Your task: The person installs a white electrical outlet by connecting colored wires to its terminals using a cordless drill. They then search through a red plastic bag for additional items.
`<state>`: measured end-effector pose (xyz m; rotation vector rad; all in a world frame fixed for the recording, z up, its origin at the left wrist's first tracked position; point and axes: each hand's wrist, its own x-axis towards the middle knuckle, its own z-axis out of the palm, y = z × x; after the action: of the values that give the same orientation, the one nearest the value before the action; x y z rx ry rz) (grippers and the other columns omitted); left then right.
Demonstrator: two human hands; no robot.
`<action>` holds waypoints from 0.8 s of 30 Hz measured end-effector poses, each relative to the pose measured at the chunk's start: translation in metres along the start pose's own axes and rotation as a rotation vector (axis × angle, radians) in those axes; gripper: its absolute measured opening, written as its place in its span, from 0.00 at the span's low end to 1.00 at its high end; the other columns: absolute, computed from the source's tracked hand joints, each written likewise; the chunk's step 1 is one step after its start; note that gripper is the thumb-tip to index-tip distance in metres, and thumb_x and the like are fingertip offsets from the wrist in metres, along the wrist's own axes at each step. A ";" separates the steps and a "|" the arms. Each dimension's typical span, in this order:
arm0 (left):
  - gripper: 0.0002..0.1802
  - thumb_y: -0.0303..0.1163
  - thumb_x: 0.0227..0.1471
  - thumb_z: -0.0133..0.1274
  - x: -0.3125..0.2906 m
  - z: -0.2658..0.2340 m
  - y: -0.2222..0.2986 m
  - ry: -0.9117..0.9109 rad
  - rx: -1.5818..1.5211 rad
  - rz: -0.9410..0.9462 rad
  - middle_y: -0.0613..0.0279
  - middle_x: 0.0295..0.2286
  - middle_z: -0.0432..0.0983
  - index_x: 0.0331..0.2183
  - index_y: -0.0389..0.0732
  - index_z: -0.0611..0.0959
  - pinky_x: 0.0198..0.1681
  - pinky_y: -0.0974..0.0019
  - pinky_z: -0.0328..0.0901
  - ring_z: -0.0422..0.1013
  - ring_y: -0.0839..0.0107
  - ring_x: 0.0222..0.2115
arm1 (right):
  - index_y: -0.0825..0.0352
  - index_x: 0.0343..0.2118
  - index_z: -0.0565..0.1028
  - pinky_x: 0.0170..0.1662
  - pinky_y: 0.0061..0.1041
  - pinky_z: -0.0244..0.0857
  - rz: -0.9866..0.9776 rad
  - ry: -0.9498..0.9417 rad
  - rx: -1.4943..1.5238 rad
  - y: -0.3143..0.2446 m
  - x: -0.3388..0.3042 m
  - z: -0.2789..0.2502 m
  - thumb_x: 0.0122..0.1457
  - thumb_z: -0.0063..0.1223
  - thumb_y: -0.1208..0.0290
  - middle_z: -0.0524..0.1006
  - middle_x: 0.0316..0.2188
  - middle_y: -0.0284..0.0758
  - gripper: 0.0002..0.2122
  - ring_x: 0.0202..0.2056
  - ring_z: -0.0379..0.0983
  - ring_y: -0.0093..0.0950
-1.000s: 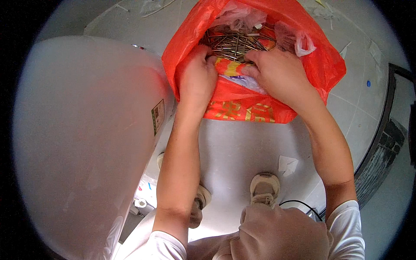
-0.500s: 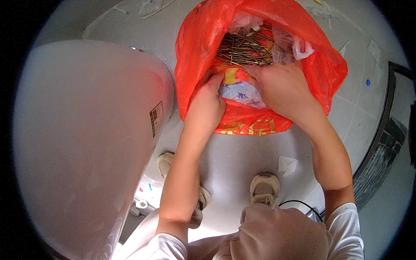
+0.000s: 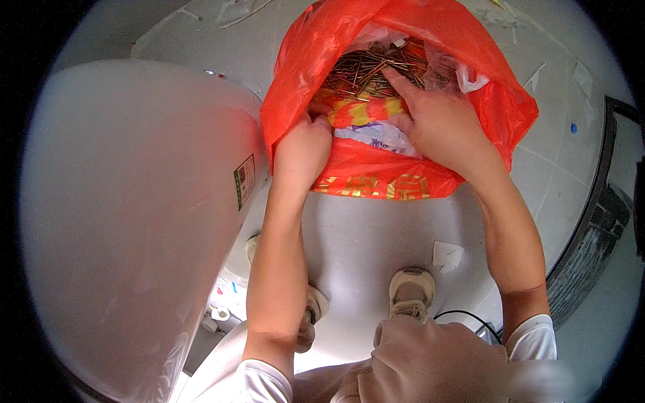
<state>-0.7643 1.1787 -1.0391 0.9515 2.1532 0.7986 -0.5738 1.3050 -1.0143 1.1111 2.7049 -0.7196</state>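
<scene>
A large red plastic bag (image 3: 396, 171) with gold print gapes in front of me. Inside it, a heap of long, thin, brownish nails (image 3: 363, 70) lies in a red-and-yellow inner plastic bag (image 3: 363, 111). My left hand (image 3: 304, 144) is closed on the left of the inner bag's near edge, its fingertips mostly hidden in the folds. At the right of that edge, my right hand (image 3: 447, 124) has its thumb against the plastic and its index finger stretched over the nails. Its other fingers are hidden. White printed plastic (image 3: 379, 136) shows below the edge.
A big translucent whitish container (image 3: 141, 201) takes up the left side, close beside the red bag. A white paper scrap (image 3: 447, 256) lies on the grey floor near my right shoe (image 3: 411, 289). A dark-framed panel (image 3: 591, 201) is at the right.
My left hand has moved left and slightly up with the plastic. My right index finger has stretched out over the nails. The inner bag's edge now spreads wider between my hands.
</scene>
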 end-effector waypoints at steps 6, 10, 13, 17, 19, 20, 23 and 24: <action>0.15 0.26 0.57 0.53 0.002 0.007 -0.006 0.049 0.020 0.133 0.44 0.39 0.81 0.45 0.32 0.81 0.47 0.54 0.69 0.77 0.49 0.39 | 0.58 0.59 0.76 0.41 0.46 0.72 -0.030 -0.050 -0.001 -0.001 -0.002 -0.002 0.63 0.55 0.63 0.83 0.32 0.47 0.21 0.35 0.81 0.46; 0.17 0.34 0.62 0.54 0.013 0.017 -0.001 0.140 0.104 0.282 0.44 0.40 0.81 0.47 0.32 0.81 0.49 0.54 0.68 0.77 0.50 0.42 | 0.62 0.50 0.80 0.37 0.47 0.73 -0.174 -0.027 -0.119 -0.004 -0.015 -0.008 0.60 0.51 0.70 0.82 0.27 0.46 0.16 0.32 0.82 0.45; 0.17 0.37 0.61 0.56 0.024 0.028 0.001 0.173 0.192 0.228 0.40 0.42 0.81 0.46 0.33 0.82 0.50 0.52 0.68 0.77 0.44 0.43 | 0.64 0.50 0.81 0.32 0.44 0.73 -0.221 0.044 -0.196 -0.007 -0.024 -0.010 0.59 0.49 0.72 0.82 0.25 0.45 0.17 0.29 0.82 0.43; 0.17 0.36 0.60 0.56 0.027 0.030 0.019 0.024 0.336 -0.077 0.37 0.42 0.80 0.47 0.36 0.81 0.49 0.49 0.68 0.76 0.39 0.42 | 0.63 0.54 0.79 0.27 0.39 0.72 -0.165 0.015 -0.226 -0.011 -0.036 -0.012 0.59 0.50 0.70 0.81 0.23 0.42 0.19 0.27 0.82 0.39; 0.17 0.36 0.60 0.56 0.026 0.031 0.016 0.115 0.285 0.034 0.37 0.40 0.80 0.46 0.36 0.81 0.48 0.47 0.68 0.76 0.38 0.41 | 0.64 0.55 0.78 0.27 0.39 0.72 -0.096 -0.056 -0.240 -0.016 -0.039 -0.013 0.59 0.51 0.69 0.81 0.22 0.41 0.20 0.26 0.82 0.38; 0.16 0.35 0.59 0.56 0.025 0.031 0.016 0.160 0.259 0.091 0.37 0.39 0.80 0.46 0.36 0.81 0.48 0.46 0.68 0.76 0.38 0.40 | 0.64 0.56 0.77 0.26 0.38 0.72 -0.061 -0.091 -0.248 -0.019 -0.041 -0.014 0.59 0.51 0.69 0.81 0.22 0.40 0.21 0.26 0.82 0.38; 0.11 0.27 0.56 0.56 0.020 0.031 0.021 0.115 0.212 0.151 0.39 0.37 0.79 0.41 0.34 0.84 0.47 0.47 0.68 0.76 0.41 0.40 | 0.65 0.58 0.76 0.26 0.39 0.72 -0.097 -0.043 -0.216 -0.017 -0.045 -0.013 0.59 0.51 0.69 0.81 0.21 0.39 0.23 0.25 0.82 0.38; 0.11 0.25 0.53 0.55 0.021 0.031 0.020 0.059 0.212 0.263 0.41 0.37 0.78 0.39 0.34 0.84 0.46 0.49 0.69 0.76 0.43 0.40 | 0.65 0.57 0.76 0.26 0.39 0.72 -0.095 -0.044 -0.215 -0.016 -0.045 -0.013 0.59 0.51 0.69 0.81 0.21 0.40 0.22 0.25 0.82 0.38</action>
<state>-0.7437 1.2144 -1.0496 1.3570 2.2238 0.7371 -0.5521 1.2734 -0.9835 0.9125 2.7337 -0.4460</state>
